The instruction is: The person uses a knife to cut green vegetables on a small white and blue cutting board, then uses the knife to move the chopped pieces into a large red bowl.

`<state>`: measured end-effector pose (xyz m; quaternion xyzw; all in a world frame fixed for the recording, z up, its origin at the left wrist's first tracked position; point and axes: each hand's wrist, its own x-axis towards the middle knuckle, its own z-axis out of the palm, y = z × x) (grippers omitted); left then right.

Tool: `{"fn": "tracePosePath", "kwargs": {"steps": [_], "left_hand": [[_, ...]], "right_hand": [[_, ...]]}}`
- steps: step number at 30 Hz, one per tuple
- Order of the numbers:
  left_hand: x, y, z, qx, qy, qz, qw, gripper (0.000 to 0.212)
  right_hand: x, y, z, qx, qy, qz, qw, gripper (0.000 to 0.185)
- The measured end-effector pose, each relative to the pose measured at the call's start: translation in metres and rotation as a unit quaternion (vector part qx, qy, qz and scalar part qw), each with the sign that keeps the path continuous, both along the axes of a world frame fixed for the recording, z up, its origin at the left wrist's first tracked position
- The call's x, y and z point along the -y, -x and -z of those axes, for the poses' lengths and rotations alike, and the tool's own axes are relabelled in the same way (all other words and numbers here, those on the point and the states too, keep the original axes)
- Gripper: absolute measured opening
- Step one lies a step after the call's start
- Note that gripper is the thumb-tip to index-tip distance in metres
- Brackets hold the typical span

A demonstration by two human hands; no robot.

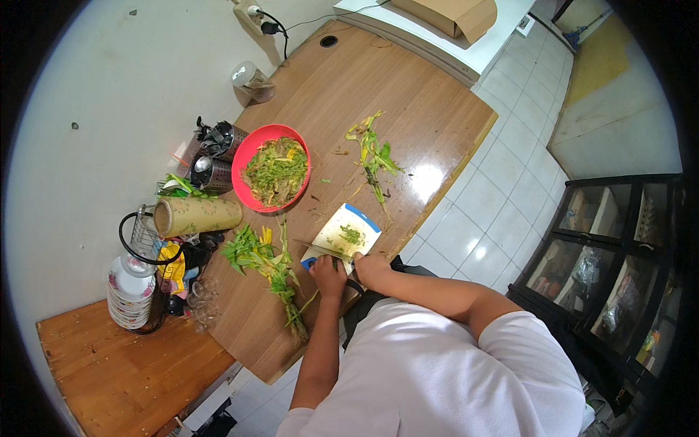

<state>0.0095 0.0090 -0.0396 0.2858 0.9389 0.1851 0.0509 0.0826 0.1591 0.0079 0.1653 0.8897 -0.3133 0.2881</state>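
Note:
A kitchen knife is held by its handle in my right hand, its blade lying across the near part of a white cutting board with blue ends. My left hand presses on the board's near left end beside the blade, fingers curled over what looks like green stems, mostly hidden. Finely chopped greens lie on the board beyond the blade. A bunch of leafy greens with roots rests left of my left hand. Past the board is a smaller leafy bunch. A red bowl holds chopped greens.
Along the wall stand a floral cylinder, perforated metal utensil holders, stacked plates, glasses and a clear lidded jar. A cardboard box sits on a white surface beyond the wooden table. A dark glass-door cabinet stands right.

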Motion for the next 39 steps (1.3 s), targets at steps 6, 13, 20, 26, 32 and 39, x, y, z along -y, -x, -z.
{"fn": "tracePosePath", "kwargs": {"steps": [6, 13, 20, 26, 32, 39], "left_hand": [[0.001, 0.000, 0.004, 0.012, -0.013, -0.005, 1.000, 0.019], [0.001, 0.000, 0.002, 0.013, 0.007, -0.010, 1.000, 0.018], [0.001, 0.000, 0.003, 0.019, 0.013, -0.015, 1.000, 0.018], [-0.001, 0.001, 0.002, 0.021, 0.020, -0.015, 0.999, 0.019], [0.001, 0.005, 0.003, 0.031, 0.027, -0.012, 0.999, 0.017], [-0.001, 0.006, -0.001, 0.054, -0.002, -0.009, 0.999, 0.013]], "right_hand": [[0.001, -0.001, -0.012, 0.027, 0.030, 0.031, 0.999, 0.027], [0.002, -0.001, 0.000, 0.000, 0.010, 0.013, 1.000, 0.024], [0.005, 0.002, -0.001, 0.001, 0.012, 0.007, 1.000, 0.024], [0.011, 0.007, 0.022, -0.035, 0.032, 0.042, 0.998, 0.025], [0.002, -0.001, 0.006, -0.063, 0.068, 0.049, 0.994, 0.025], [-0.004, -0.013, 0.002, -0.060, 0.042, 0.058, 0.996, 0.026]]}}
